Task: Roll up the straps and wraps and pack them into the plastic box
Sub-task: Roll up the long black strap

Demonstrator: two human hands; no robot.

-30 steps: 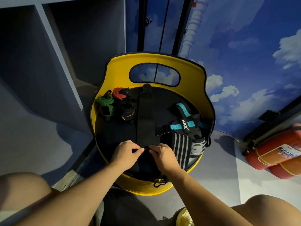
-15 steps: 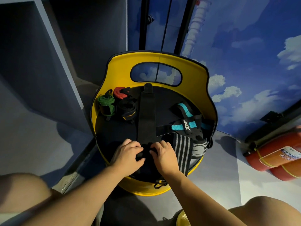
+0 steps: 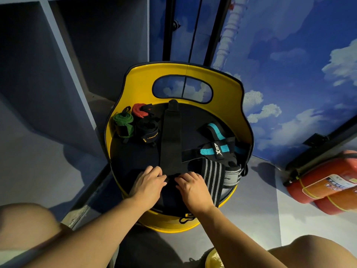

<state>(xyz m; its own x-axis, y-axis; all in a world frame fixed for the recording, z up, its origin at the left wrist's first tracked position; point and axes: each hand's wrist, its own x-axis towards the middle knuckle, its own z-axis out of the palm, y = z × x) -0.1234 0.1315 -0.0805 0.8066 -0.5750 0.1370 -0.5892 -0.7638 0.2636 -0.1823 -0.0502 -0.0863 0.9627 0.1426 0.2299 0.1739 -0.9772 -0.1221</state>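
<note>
A long black strap (image 3: 171,136) lies lengthwise across the black seat of a yellow chair (image 3: 135,88). My left hand (image 3: 148,185) and my right hand (image 3: 193,187) grip its near end side by side, fingers curled round a small roll of it. At the back left sit a green roll (image 3: 123,122), a red roll (image 3: 138,110) and a black roll (image 3: 147,131). On the right lie a black and teal wrap (image 3: 216,146) and a grey striped wrap (image 3: 214,173), both unrolled. No plastic box is in view.
Grey shelving (image 3: 48,74) stands to the left of the chair. Red fire extinguishers (image 3: 324,182) lie on the floor at the right against a wall painted with sky. My knees frame the bottom corners, with a yellow object (image 3: 214,260) at the bottom edge.
Both hands have worked forward along the black strap, turning its near end over into a small roll. The other wraps have not moved.
</note>
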